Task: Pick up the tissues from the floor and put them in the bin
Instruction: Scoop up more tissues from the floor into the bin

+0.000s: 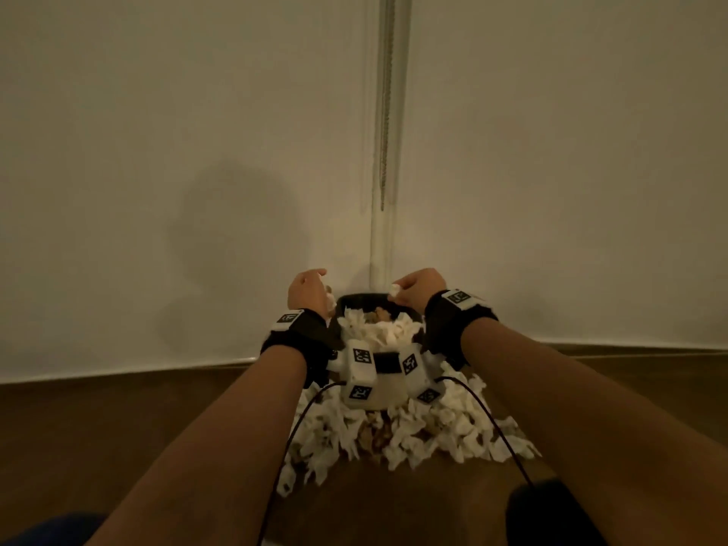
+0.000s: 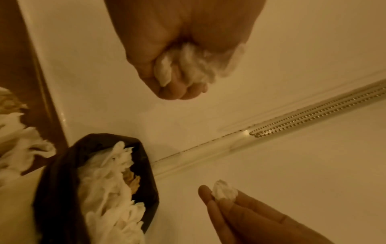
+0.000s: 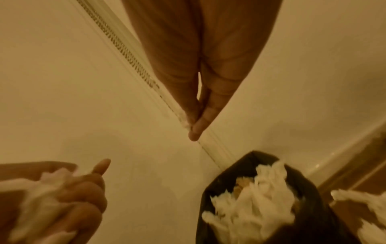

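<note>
A small bin with a black liner (image 1: 356, 298) (image 2: 146, 158) (image 3: 252, 156) stands against the white wall, heaped with white tissues (image 1: 378, 329) (image 2: 104, 181) (image 3: 250, 206). My left hand (image 1: 311, 289) (image 2: 177, 71) hovers above the bin's left side with its fingers curled round a bunch of tissue (image 2: 194, 64) (image 3: 41, 189). My right hand (image 1: 413, 287) (image 3: 194, 122) is over the bin's right rim and pinches a small wad of tissue (image 1: 394, 289) (image 2: 224, 192) between thumb and fingertips. Several crumpled tissues (image 1: 394, 431) lie on the brown floor in front of the bin.
White walls meet in a corner behind the bin, where a vertical strip with a beaded chain (image 1: 388, 112) (image 2: 313, 113) (image 3: 125, 54) runs down. A white skirting (image 1: 118, 372) meets the wooden floor (image 1: 118, 427). Black cables (image 1: 299, 419) trail from my wrist bands.
</note>
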`<state>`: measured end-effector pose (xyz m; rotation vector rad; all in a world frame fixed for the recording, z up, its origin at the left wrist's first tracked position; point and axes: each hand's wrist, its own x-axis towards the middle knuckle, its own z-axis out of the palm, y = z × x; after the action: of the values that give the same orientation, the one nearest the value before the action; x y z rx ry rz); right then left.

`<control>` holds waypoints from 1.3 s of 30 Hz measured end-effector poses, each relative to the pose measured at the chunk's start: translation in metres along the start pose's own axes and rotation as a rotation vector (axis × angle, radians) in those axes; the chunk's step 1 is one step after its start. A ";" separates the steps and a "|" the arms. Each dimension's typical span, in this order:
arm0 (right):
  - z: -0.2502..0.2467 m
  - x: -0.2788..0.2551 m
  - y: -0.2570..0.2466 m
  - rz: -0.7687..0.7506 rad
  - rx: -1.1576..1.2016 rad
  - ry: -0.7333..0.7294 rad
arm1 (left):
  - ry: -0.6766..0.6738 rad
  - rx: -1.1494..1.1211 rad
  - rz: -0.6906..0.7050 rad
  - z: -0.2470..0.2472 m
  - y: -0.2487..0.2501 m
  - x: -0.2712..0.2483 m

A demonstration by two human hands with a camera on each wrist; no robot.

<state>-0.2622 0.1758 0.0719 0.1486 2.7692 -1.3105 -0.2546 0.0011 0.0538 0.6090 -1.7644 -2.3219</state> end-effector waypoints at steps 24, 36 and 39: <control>-0.016 0.058 0.057 0.243 0.256 0.040 | -0.220 0.619 0.244 0.056 -0.044 0.053; 0.025 0.070 0.056 0.290 0.318 -0.025 | -0.204 0.385 0.019 0.059 -0.066 0.071; 0.030 0.069 0.060 0.319 0.309 -0.048 | -0.200 0.344 -0.041 0.057 -0.067 0.070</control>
<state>-0.3229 0.1946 -0.0006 0.5418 2.3577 -1.6087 -0.3333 0.0450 -0.0126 0.4750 -2.2901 -2.1857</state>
